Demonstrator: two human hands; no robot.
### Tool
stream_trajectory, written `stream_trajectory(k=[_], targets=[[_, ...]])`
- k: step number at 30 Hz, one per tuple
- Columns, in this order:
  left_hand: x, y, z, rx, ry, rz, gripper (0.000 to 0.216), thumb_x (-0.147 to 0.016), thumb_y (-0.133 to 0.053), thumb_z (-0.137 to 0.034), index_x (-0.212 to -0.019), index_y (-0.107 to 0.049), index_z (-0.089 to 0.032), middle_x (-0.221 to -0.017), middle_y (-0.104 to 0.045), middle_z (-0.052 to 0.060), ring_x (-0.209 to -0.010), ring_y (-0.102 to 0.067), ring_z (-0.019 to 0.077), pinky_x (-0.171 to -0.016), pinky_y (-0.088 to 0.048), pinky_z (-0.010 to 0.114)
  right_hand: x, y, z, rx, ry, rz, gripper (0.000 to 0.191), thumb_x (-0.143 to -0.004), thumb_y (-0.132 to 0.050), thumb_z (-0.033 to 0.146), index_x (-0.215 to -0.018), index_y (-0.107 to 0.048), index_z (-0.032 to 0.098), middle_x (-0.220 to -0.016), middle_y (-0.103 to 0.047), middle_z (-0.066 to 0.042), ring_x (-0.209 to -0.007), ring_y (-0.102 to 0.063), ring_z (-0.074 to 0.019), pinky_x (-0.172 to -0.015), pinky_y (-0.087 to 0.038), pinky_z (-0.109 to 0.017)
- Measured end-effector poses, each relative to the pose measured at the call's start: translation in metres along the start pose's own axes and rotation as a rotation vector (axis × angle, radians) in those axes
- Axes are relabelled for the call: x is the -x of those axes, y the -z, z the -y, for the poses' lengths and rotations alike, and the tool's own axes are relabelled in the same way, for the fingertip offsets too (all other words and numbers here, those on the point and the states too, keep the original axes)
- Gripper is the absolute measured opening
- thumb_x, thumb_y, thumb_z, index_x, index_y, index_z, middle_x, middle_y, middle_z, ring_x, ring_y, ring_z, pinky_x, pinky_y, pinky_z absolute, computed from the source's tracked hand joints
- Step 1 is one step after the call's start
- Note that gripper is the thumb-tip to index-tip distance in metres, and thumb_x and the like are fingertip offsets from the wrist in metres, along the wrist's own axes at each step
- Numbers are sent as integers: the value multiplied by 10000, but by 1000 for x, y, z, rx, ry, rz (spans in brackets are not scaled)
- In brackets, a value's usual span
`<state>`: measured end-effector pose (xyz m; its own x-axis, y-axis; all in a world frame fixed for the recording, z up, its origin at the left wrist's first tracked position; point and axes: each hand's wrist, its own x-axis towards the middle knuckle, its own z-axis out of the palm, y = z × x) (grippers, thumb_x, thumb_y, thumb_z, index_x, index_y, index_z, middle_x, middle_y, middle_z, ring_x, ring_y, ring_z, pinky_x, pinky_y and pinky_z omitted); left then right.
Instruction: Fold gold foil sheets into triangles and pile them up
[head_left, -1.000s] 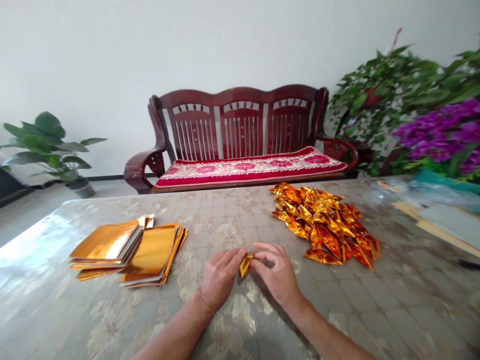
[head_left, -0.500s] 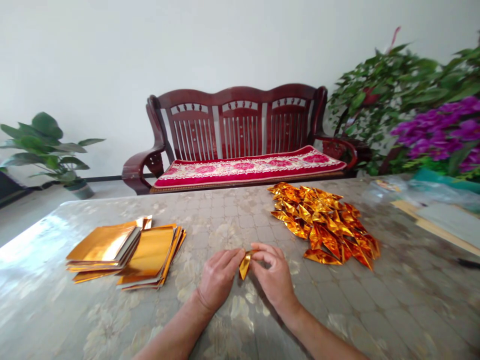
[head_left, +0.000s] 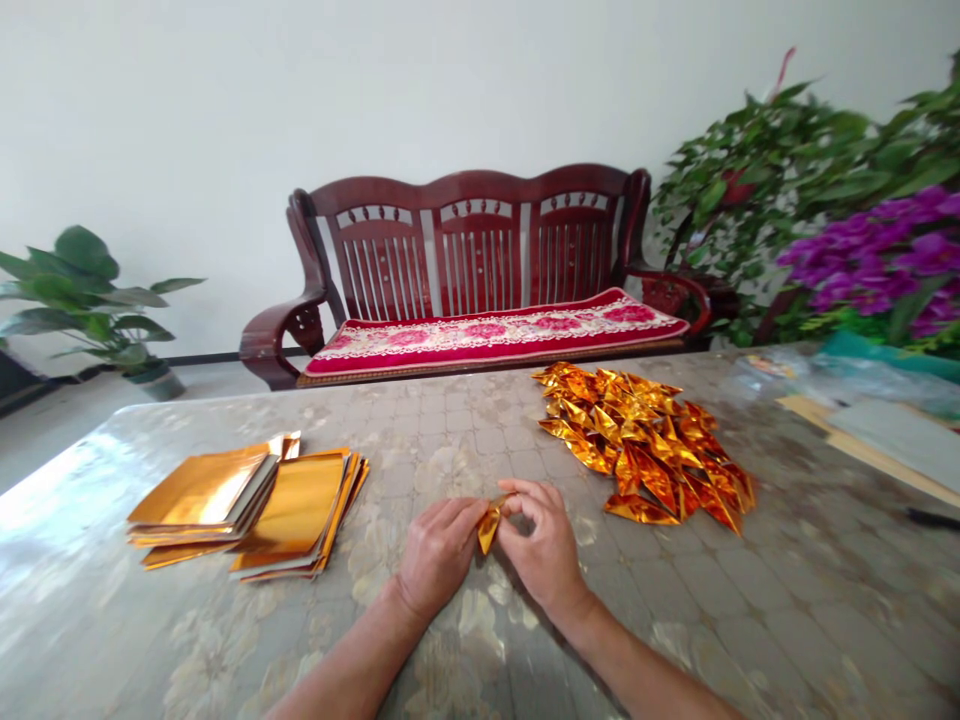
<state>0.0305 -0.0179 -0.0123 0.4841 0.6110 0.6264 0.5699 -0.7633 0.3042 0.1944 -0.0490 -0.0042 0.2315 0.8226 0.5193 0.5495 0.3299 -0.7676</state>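
Observation:
A small folded piece of gold foil paper (head_left: pixel 488 529) is pinched between my two hands above the near middle of the table, its pointed end facing me. My left hand (head_left: pixel 441 552) grips its left side with fingers closed. On the other side, my right hand (head_left: pixel 546 548) pinches it between thumb and fingers. Two stacks of flat gold foil sheets, a left stack (head_left: pixel 196 488) and a right stack (head_left: pixel 298 505), lie to the left of my hands. To the right sits a pile of folded gold foil pieces (head_left: pixel 645 440) with pointed ends.
The table (head_left: pixel 480 420) has a patterned clear cover. At its right edge lie plastic bags (head_left: pixel 877 380), pale boards (head_left: pixel 892 445) and a dark object (head_left: pixel 932 519). Behind stands a wooden bench (head_left: pixel 480 250) with a red cushion, between a potted plant (head_left: pixel 90 300) and purple flowers (head_left: pixel 877 250).
Both hands stay in nearly the same place on the foil piece. The foil piece looks slightly turned and its folds catch the light differently. The view has shifted a little.

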Motion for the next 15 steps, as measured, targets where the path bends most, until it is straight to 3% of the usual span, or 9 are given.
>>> stream_trajectory(k=[8, 13, 15], targets=[[2, -4, 4, 138, 88, 35, 228, -942, -522, -147, -1066, -697, -221, -952, -753, 38, -848, -688, 154, -783, -527, 242, -2, 0, 1, 32, -5, 50, 162, -708, -641, 100, -656, -613, 251, -983, -710, -62, -1002, -580, -278, -905, -462, -454], [0, -8, 12, 371, 430, 45, 177, -892, -564, -173, -913, -737, -207, -841, -760, 6, -778, -698, 167, -724, -539, 253, -11, 16, -6, -44, 8, 81, 156, -915, -550, 272, -824, -676, 253, -1166, -693, -73, -1132, -572, -272, -1001, -434, -472], [-2, -9, 15, 435, 554, 53, 149, -876, -594, -221, -866, -739, -191, -790, -756, -1, -731, -693, 175, -687, -538, 258, -15, 24, -12, -111, 26, 109, 156, -935, -518, 271, -906, -669, 249, -1192, -680, -70, -1136, -587, -256, -1008, -446, -449]])
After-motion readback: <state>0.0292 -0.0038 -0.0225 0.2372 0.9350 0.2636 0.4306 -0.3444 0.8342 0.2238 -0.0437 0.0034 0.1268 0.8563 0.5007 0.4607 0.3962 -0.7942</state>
